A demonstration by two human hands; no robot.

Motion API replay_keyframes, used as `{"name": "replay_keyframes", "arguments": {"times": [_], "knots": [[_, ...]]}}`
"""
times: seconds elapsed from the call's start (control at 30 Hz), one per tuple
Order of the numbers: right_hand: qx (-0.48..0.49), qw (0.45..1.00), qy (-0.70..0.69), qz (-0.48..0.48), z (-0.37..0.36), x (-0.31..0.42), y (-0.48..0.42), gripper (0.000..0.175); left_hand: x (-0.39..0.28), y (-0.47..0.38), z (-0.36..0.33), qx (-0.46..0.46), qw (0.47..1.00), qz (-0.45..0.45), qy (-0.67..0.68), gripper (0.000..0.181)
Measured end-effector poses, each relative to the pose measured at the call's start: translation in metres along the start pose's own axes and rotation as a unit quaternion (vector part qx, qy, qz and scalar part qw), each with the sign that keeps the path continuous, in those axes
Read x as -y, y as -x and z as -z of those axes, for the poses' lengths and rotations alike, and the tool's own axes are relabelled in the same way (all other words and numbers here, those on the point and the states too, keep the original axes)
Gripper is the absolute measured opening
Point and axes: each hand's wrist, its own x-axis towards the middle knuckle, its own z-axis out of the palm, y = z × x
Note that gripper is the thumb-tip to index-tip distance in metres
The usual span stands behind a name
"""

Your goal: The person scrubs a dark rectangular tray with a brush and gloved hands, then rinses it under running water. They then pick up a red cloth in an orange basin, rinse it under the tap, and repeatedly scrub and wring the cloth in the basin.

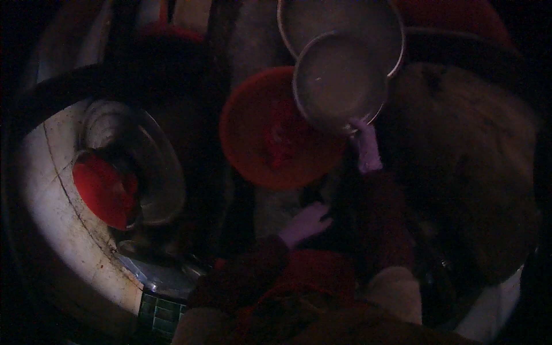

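Note:
The scene is very dark. My right hand [366, 148], in a pale glove, grips the near rim of a round metal pan [340, 84]. That pan overlaps the right part of a red round basin [246, 159] and the near edge of a larger round metal vessel [297, 21]. Inside the red basin lies a reddish mass that I cannot make out. My left hand [306, 222], also gloved, is below the basin, with its fingers spread a little and nothing visible in it. A red bucket-like thing [319, 269] stands just nearer to me.
At left, a metal basin [166, 194] stands by white tiles, with a red bowl-like object [103, 189] at its edge. A shiny clear or metal thing [168, 276] lies nearer, above green tiles [161, 312]. A large brownish surface [470, 172], possibly cloth or sacking, fills the right.

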Motion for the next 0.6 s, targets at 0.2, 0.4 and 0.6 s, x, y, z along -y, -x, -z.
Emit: {"name": "replay_keyframes", "arguments": {"times": [0.2, 0.4, 0.6], "knots": [[0.013, 0.991, 0.051, -0.125, 0.021, -0.072, 0.054, 0.039, -0.005, 0.006, 0.003, 0.082, 0.996, 0.028, 0.019, 0.057], [-0.039, 0.984, 0.064, -0.16, 0.028, -0.126, 0.082, 0.038, -0.005, 0.016, 0.008, 0.115, 0.992, 0.036, 0.021, 0.058], [-0.108, 0.984, 0.074, -0.119, 0.03, -0.135, 0.097, 0.041, 0.003, 0.025, -0.007, 0.071, 0.997, 0.017, 0.006, 0.056]]}}
